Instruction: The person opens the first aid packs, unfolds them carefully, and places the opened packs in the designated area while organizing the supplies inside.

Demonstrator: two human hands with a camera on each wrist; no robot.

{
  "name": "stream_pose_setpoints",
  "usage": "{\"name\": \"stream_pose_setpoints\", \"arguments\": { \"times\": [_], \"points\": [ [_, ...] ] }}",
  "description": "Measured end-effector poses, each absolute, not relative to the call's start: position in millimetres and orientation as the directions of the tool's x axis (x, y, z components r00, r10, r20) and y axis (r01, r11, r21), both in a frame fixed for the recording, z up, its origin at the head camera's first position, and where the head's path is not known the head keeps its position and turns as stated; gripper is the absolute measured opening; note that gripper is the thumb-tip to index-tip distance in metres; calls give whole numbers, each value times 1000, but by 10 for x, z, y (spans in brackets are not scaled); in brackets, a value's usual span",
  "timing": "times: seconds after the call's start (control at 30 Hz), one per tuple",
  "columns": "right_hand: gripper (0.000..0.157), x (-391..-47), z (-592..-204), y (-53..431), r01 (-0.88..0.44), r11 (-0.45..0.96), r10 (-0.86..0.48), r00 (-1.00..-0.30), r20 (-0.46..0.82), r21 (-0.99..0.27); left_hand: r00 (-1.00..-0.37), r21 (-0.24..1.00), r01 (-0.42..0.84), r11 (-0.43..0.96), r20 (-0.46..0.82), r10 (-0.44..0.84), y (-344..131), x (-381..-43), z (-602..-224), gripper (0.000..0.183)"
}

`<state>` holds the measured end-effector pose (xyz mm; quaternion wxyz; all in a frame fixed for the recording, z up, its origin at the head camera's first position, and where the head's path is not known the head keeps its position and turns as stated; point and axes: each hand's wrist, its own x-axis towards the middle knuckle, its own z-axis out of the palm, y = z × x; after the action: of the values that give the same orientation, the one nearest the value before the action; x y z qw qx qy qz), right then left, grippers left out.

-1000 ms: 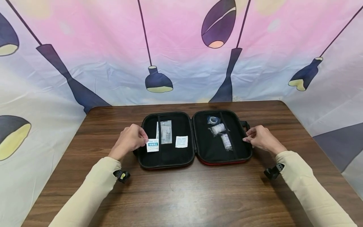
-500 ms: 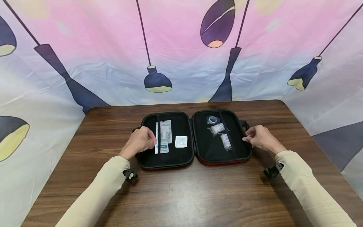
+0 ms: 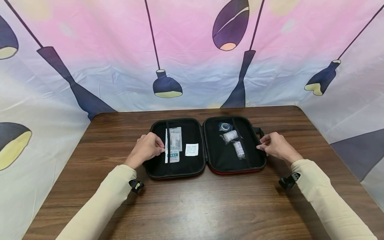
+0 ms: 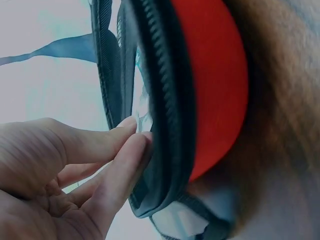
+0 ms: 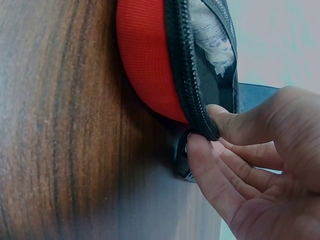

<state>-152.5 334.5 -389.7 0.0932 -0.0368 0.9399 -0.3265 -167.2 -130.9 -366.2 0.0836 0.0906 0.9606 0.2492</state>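
Note:
A black-lined, red-shelled first-aid case (image 3: pixel 192 168) lies open on the table. My left hand (image 3: pixel 147 148) is at its left half, thumb and index finger pinching the edge of a white alcohol pad packet (image 3: pixel 175 157), which lies partly under the elastic strap (image 3: pixel 168 133). In the left wrist view, the fingertips (image 4: pixel 131 125) meet on a white edge just inside the zippered rim (image 4: pixel 167 95). My right hand (image 3: pixel 277 146) pinches the rim of the right half. The right wrist view shows thumb and index finger on either side of the zipper edge (image 5: pixel 197 100).
Under the same strap is a longer clear-and-white packet (image 3: pixel 177 140); another small white packet (image 3: pixel 191 150) lies beside it. The right half holds a tape roll (image 3: pixel 225 127) and two wrapped bandage rolls (image 3: pixel 230 136) by a second strap. A wooden table (image 3: pixel 192 206) meets a patterned cloth backdrop (image 3: pixel 126 83).
My left hand has moved right with the alcohol pad packet, bringing it from left of the strap to partly under it, then shifted slightly. The right hand has stayed on the rim.

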Motion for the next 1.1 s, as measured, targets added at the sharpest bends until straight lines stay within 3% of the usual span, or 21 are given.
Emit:
{"name": "stream_pose_setpoints", "arguments": {
  "times": [0.43,0.87,1.1],
  "points": [
    [33,-1514,-3900,3349,-7,782,-129,-980,-150,-623,-956,555,142,820,-138,259,-961,-1775,-3580,8],
    [34,-1518,-3905,3343,-7,773,-134,-979,-153,-634,-920,771,-82,632,-303,250,-752,-1948,-3772,13],
    [34,-1518,-3911,3357,-4,774,-129,-980,-151,-633,-921,788,-75,611,-290,261,-680,-1953,-3831,10]
  ]
}}
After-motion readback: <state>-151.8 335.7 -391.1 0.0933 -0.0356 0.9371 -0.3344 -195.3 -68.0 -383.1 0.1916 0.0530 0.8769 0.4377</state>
